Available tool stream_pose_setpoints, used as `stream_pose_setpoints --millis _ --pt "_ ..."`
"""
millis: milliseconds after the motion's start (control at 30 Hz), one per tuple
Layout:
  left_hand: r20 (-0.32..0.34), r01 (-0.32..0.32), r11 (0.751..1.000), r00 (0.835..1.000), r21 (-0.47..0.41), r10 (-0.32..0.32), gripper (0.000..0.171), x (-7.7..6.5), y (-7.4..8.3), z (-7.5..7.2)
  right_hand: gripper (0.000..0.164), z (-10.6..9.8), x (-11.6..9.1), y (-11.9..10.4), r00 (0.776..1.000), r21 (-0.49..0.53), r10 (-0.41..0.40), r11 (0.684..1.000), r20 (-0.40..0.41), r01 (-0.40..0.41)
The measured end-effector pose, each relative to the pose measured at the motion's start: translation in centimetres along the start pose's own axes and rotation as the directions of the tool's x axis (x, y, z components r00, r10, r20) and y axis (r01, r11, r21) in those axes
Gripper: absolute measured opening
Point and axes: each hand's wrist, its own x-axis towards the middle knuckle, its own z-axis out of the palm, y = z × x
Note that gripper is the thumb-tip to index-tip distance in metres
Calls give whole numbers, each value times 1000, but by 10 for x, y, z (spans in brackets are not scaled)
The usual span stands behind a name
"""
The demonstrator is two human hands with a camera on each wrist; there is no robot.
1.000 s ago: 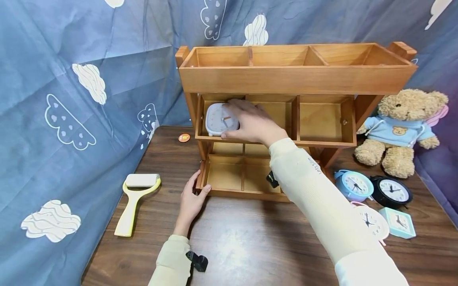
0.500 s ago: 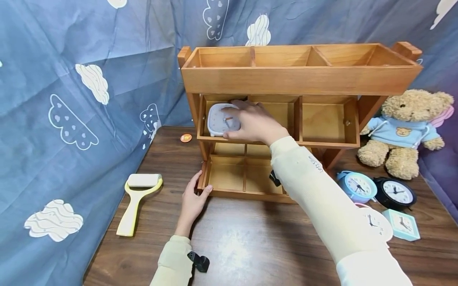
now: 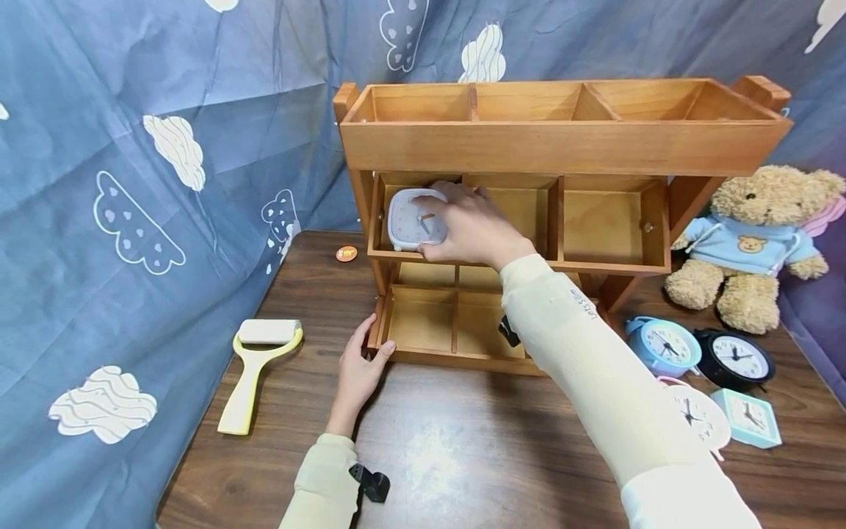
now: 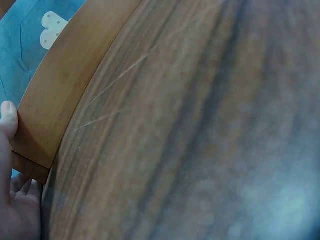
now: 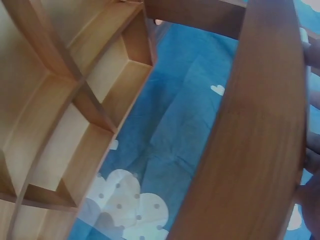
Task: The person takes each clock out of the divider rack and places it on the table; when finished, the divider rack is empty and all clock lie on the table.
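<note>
A three-tier wooden shelf [image 3: 562, 149] with divided trays stands at the back of the table. My right hand [image 3: 477, 229] reaches into its middle tray and grips a pale, rounded-square alarm clock [image 3: 405, 220] by the right side. The clock sits upright in the left compartment, its face toward me, partly covered by the fingers. My left hand [image 3: 360, 371] holds the bottom tray's front left corner, thumb in front and fingers round the side. In the left wrist view, the thumb [image 4: 8, 120] lies against the tray's wooden board [image 4: 65, 75].
At the right stand a blue round clock [image 3: 667, 347], a black clock [image 3: 735, 358], a white clock [image 3: 700, 419] and a mint square clock [image 3: 750, 417]. Behind them sits a teddy bear [image 3: 747, 242]. A yellow-handled lint roller [image 3: 247, 386] and an orange disc [image 3: 346, 254] lie left.
The whole scene has shifted slightly right in the head view. Both hands and the clock keep their places on the shelf.
</note>
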Motion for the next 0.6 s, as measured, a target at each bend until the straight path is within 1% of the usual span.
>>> stream_pose_setpoints --millis 100,333,467,600 --pt "-4 -1 1000 1000 -4 1 61 0 1 0 75 3 -1 2 999 17 -10 1000 -51 11" --pt "-10 -4 1000 1000 5 4 61 -1 0 1 72 9 -3 3 991 54 -9 998 -131 16" --pt "-10 -6 1000 1000 9 6 60 0 -1 1 67 8 -3 3 977 70 -19 997 -210 35" --pt "-16 -10 1000 1000 9 10 60 1 -2 1 67 0 -1 1 962 95 -30 994 -272 58"
